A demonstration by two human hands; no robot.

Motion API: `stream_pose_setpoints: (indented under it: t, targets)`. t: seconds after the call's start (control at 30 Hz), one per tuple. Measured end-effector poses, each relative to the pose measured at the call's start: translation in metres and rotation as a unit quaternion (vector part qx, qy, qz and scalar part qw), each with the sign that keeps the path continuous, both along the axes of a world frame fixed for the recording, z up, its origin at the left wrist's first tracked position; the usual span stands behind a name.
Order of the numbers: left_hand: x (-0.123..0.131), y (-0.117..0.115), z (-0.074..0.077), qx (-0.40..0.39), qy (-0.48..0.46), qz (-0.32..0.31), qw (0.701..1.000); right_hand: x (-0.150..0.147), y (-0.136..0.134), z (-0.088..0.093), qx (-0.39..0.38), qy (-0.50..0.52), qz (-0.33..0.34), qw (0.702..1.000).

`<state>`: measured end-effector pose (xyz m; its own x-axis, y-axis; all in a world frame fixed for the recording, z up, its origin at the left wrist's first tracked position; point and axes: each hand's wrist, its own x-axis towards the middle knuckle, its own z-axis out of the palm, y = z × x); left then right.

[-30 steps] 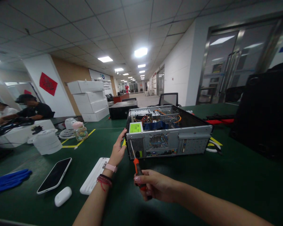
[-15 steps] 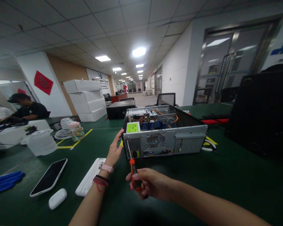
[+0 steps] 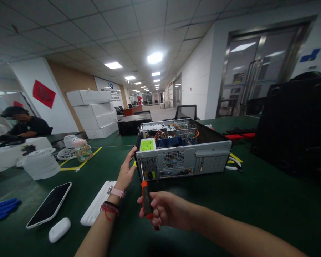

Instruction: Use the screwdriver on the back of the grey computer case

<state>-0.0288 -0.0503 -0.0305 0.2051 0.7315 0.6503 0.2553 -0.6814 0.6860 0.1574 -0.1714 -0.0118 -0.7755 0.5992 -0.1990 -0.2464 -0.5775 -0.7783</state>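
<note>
An opened computer case [image 3: 188, 159] lies on the green table, its back panel towards me and its insides showing. A power supply with a bright green label [image 3: 147, 145] sits in its near left corner. My left hand [image 3: 126, 173] lies flat along the case's left side, fingers stretched out. My right hand [image 3: 167, 210] grips a screwdriver [image 3: 146, 200] by its orange and black handle. The shaft points up at the left edge of the back panel; whether the tip sits in a screw is too small to tell.
Left on the table are a phone [image 3: 50, 204], a white earbud case [image 3: 59, 230], a white slab [image 3: 98, 203], blue gloves [image 3: 4, 210] and a glass jar [image 3: 83, 150]. White boxes [image 3: 92, 114] are stacked behind. A large black object [image 3: 291, 125] stands right. A person [image 3: 29, 123] sits far left.
The whole view has shifted slightly, moving things leftward. In my right hand the screwdriver's handle looks turned, with more of its dark grip showing. My left hand stays on the case.
</note>
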Motion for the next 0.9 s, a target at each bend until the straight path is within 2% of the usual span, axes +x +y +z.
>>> stream_pose_setpoints:
  t: [0.6,0.9]
  targets:
    - [-0.0004,0.0030,-0.0003,0.024,-0.001,-0.008,1.000,-0.0013,-0.0020,-0.0032,0.002,-0.006,-0.018,1.000]
    - [-0.0022,-0.0029,0.0066,-0.038,-0.027,-0.007,0.999,-0.0021,-0.0054,0.0006,0.015,-0.007,-0.051,0.999]
